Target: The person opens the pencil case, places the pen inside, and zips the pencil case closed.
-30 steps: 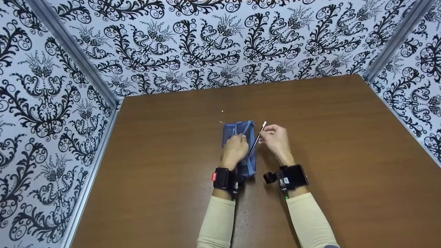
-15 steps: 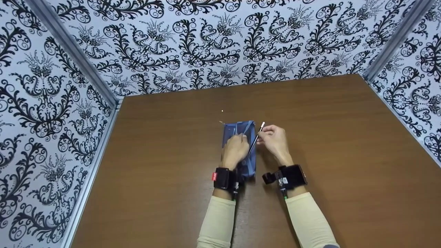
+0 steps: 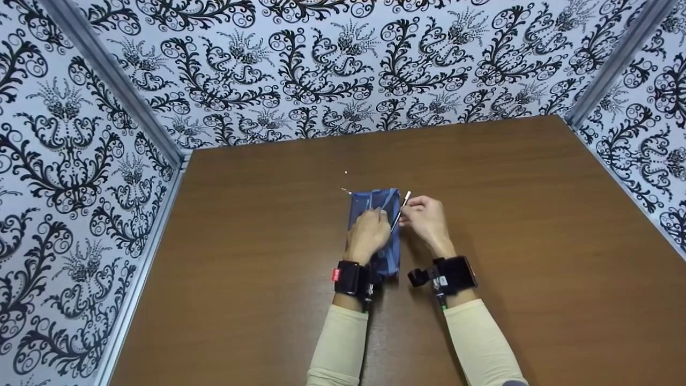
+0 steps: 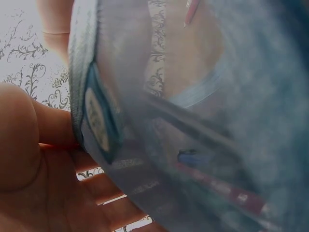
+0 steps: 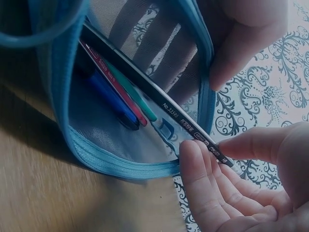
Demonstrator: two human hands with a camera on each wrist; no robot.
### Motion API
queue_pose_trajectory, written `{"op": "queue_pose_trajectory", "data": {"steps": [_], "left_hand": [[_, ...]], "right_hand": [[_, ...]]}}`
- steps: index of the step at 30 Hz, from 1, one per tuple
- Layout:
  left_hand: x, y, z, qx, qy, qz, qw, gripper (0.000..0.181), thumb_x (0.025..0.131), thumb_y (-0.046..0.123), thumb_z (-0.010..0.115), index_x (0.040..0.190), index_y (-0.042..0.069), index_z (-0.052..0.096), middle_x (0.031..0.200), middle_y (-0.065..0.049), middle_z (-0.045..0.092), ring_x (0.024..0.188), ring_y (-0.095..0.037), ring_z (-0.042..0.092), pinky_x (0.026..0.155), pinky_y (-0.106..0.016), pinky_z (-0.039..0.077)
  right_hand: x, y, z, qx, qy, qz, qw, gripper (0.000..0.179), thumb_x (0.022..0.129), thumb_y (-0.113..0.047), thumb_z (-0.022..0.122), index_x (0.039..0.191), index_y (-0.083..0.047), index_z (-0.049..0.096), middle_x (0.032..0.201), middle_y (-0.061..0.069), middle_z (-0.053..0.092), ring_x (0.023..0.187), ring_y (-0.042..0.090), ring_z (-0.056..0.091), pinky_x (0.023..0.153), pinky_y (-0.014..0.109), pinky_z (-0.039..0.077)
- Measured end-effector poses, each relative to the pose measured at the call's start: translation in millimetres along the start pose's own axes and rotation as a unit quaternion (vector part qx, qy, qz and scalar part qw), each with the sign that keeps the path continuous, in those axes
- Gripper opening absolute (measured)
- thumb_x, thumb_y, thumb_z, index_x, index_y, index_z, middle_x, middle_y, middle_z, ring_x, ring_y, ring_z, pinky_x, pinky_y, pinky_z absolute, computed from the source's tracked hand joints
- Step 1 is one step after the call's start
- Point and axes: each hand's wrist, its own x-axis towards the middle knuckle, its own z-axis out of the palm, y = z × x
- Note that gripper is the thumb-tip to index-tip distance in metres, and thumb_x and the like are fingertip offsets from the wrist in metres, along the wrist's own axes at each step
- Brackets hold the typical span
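A blue mesh zip pencil case lies on the table with its mouth unzipped. My left hand grips its edge, thumb on one side and fingers behind the mesh. Between the thumb and fingertips of my right hand is a black pencil, marked HB near its held end. It slants through the mouth, most of its length inside. Beside it in the case lie a blue pen, a red pencil-like stick and a green one.
The brown tabletop spreads around the case. Small whitish bits lie just beyond its far left corner. Black-and-white patterned walls stand behind and at both sides. Each wrist wears a black strapped camera.
The pencil has slid further into the case, its white end coming nearer the mouth. My right hand has moved slightly left; my left hand and the case have shifted slightly right.
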Motion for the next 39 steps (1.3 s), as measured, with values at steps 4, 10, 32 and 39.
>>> {"op": "queue_pose_trajectory", "data": {"steps": [4,10,32,39], "left_hand": [[-0.1,0.7,0.5,0.001,0.000,-0.002,1.0000,0.041,0.105,0.029,0.037,0.123,0.006,0.066,0.121,-0.013,0.068,0.109,-0.033,0.065,0.087,-0.050,0.053],[-0.6,2.1,0.5,0.004,-0.011,-0.015,0.9998,0.047,0.105,0.032,0.035,0.141,0.008,0.056,0.140,-0.010,0.059,0.127,-0.032,0.057,0.102,-0.051,0.047],[0.1,1.4,1.8,-0.002,-0.012,-0.003,0.9999,0.047,0.105,0.030,0.036,0.140,0.007,0.056,0.139,-0.012,0.059,0.125,-0.033,0.058,0.103,-0.049,0.047],[-0.8,2.5,1.1,-0.005,-0.010,-0.001,0.9999,0.047,0.105,0.030,0.036,0.141,0.007,0.056,0.140,-0.012,0.058,0.125,-0.033,0.058,0.102,-0.049,0.047]], "right_hand": [[0.2,0.5,0.9,-0.004,-0.004,0.002,1.0000,0.014,0.090,0.008,0.059,0.102,0.015,0.056,0.075,0.012,0.069,0.059,0.018,0.067,0.061,0.029,0.060],[0.2,1.2,1.6,-0.016,-0.003,0.004,0.9999,0.010,0.090,0.007,0.060,0.098,0.013,0.057,0.073,0.009,0.068,0.054,0.011,0.065,0.057,0.025,0.059],[0.7,4.2,1.5,-0.009,-0.009,0.017,0.9998,0.012,0.090,0.007,0.058,0.100,0.014,0.057,0.072,0.008,0.068,0.054,0.010,0.064,0.056,0.022,0.057],[2.0,7.5,0.3,-0.012,-0.010,0.010,0.9998,0.015,0.091,0.005,0.059,0.102,0.015,0.057,0.078,0.015,0.070,0.055,0.011,0.065,0.056,0.023,0.058]]}}
